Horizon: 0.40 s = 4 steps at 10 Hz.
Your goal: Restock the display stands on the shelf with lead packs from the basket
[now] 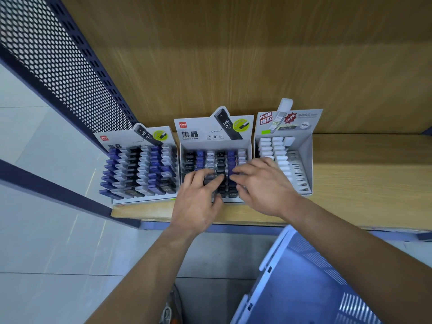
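Three cardboard display stands sit on the wooden shelf (350,183). The left stand (140,169) is full of purple, black and white lead packs. Both hands are over the front rows of the middle stand (215,141), which also holds such packs. My left hand (198,197) pinches a dark lead pack (210,180) between thumb and fingers. My right hand (259,181) has curled fingers on packs in the purple column; whether it grips one is unclear. The right stand (301,164) holds white packs with several bare slots. The blue basket (292,277) stands at lower right.
A dark perforated metal side panel (58,73) bounds the shelf on the left. A wooden back wall (233,54) rises behind the stands. Grey tiled floor (46,265) lies below the shelf edge. A shoe (168,312) shows near the bottom.
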Available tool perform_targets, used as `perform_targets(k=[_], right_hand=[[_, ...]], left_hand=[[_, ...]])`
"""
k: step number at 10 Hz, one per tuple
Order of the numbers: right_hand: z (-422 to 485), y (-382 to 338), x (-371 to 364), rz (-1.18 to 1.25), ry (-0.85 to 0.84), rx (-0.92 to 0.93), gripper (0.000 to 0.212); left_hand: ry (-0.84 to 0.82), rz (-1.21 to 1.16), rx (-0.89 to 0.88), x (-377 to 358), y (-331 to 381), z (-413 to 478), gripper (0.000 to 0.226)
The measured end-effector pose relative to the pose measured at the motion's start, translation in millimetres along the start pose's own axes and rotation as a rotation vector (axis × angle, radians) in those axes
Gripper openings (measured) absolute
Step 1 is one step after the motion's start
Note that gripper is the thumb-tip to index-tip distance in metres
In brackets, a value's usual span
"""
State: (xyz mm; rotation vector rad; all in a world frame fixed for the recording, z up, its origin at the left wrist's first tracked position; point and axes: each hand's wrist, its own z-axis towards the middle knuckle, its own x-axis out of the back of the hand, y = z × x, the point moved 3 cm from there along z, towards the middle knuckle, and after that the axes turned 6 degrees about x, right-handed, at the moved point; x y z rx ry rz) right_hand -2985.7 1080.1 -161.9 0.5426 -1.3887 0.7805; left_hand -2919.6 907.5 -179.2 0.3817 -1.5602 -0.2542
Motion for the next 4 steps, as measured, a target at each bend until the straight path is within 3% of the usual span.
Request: perform_targets(k=[2, 4], right_hand=[[2, -13, 15, 0.014, -0.228, -0.073, 0.042], [-16, -16, 40, 0.039, -0.218, -0.207, 0.045]], left_hand=[[-0.113, 0.079, 0.030, 13, 7, -5, 0.059], [-0.201, 0.188, 0.100, 39, 21, -39, 0.066]])
